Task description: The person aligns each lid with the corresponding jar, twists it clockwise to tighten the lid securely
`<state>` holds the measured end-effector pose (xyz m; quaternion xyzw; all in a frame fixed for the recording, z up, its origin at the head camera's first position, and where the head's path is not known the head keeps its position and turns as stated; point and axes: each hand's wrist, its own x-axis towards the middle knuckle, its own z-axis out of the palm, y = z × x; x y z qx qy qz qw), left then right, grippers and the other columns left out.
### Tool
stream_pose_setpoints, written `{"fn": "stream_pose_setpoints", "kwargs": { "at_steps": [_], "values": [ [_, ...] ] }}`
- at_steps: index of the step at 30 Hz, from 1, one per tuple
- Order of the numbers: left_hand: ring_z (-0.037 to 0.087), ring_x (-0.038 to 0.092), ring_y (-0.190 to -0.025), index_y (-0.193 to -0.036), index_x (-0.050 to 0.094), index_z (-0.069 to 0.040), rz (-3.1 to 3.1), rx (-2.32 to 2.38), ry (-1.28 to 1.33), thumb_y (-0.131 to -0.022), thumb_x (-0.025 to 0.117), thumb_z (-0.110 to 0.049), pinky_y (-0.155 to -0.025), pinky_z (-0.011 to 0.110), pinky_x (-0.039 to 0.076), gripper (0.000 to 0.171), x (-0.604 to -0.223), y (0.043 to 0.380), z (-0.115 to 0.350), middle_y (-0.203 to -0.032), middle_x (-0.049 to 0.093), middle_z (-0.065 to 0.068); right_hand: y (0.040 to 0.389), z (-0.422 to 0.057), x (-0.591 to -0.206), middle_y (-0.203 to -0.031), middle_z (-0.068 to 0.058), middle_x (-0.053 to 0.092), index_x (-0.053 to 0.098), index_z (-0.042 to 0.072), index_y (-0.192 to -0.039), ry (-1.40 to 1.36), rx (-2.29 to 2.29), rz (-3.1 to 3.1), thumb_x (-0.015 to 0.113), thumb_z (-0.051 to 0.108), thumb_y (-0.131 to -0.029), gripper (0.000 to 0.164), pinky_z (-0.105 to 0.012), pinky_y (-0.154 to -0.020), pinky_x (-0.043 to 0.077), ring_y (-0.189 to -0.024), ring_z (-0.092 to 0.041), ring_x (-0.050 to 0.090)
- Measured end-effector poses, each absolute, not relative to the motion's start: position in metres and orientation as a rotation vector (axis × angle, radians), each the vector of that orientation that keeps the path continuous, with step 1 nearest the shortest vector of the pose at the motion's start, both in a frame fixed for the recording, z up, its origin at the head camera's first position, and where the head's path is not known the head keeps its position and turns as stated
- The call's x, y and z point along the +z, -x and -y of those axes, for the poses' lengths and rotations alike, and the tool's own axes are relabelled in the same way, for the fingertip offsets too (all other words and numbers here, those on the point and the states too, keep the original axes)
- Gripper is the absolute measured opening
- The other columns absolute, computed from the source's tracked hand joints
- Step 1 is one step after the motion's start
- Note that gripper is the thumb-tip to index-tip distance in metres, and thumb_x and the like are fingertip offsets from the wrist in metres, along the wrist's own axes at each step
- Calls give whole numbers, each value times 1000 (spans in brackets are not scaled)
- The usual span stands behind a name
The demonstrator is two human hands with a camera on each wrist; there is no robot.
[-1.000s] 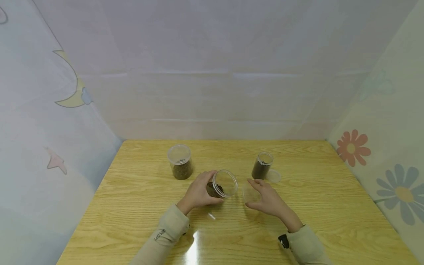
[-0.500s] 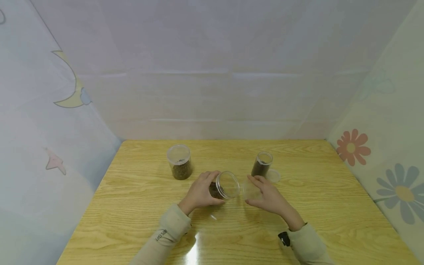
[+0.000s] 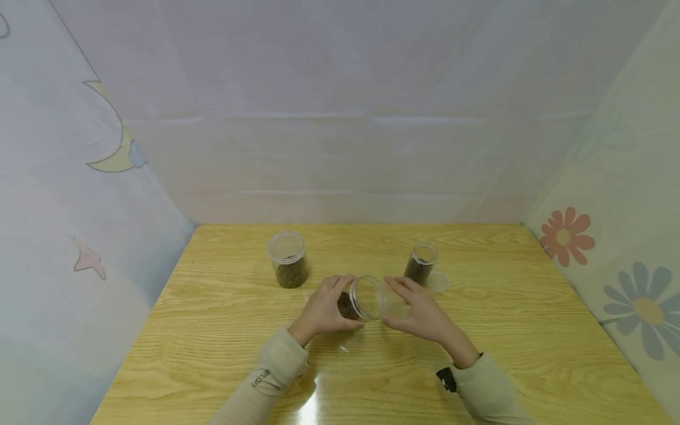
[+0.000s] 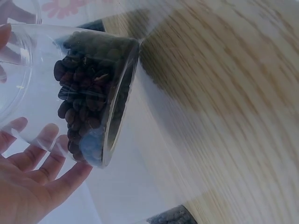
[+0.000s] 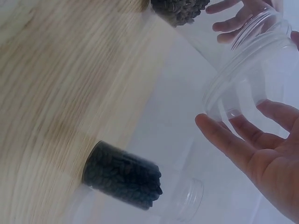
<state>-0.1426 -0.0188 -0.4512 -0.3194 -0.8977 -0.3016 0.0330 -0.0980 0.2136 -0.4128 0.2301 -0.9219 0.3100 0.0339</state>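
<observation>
My left hand (image 3: 321,310) grips a clear plastic jar (image 3: 368,297), tilted with its mouth toward the right. Dark brown, bean-like pieces (image 4: 84,93) lie heaped at its bottom end in the left wrist view. In my right hand (image 3: 425,316) is a clear round lid (image 5: 261,58), held by its edge between fingers and thumb. That lid faces the jar's mouth, right at the rim in the head view.
Behind my left hand stands a wide, lidded clear jar (image 3: 291,271) of dark pieces. A slimmer jar (image 3: 418,270) of dark seeds stands behind my right hand, its top uncovered. Beside it a small translucent lid (image 3: 438,282) lies on the wooden table (image 3: 212,330).
My right hand has brought the lid leftward, up to the jar's mouth. The jar in my left hand has moved slightly right and tipped further that way.
</observation>
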Motion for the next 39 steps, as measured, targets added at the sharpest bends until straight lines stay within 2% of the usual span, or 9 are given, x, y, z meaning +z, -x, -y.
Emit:
{"fn": "stream_pose_setpoints", "kwargs": {
  "at_steps": [9, 16, 39],
  "values": [
    [28, 48, -105, -132, 41, -10, 2701, -925, 1010, -60, 81, -48, -80, 47, 47, 90, -455, 143, 19, -120, 50, 11, 100, -205, -412, -130, -23, 42, 37, 3, -138, -735, 940, 2847, 71, 33, -77, 76, -58, -84, 41, -115, -43, 42],
    [26, 48, -106, -133, 41, -12, 2725, -893, 1002, -60, 81, -47, -83, 43, 47, 90, -454, 143, 19, -122, 50, 10, 102, -201, -411, -132, -24, 40, 38, 5, -138, -721, 938, 2862, 71, 33, -77, 75, -59, -86, 39, -118, -44, 39],
    [26, 45, -111, -133, 40, -11, 2753, -864, 1020, -61, 81, -47, -88, 41, 44, 90, -453, 142, 17, -125, 48, 9, 112, -189, -401, -128, -22, 44, 39, 2, -137, -882, 808, 2817, 73, 32, -76, 75, -53, -83, 44, -112, -40, 45]
  ]
}}
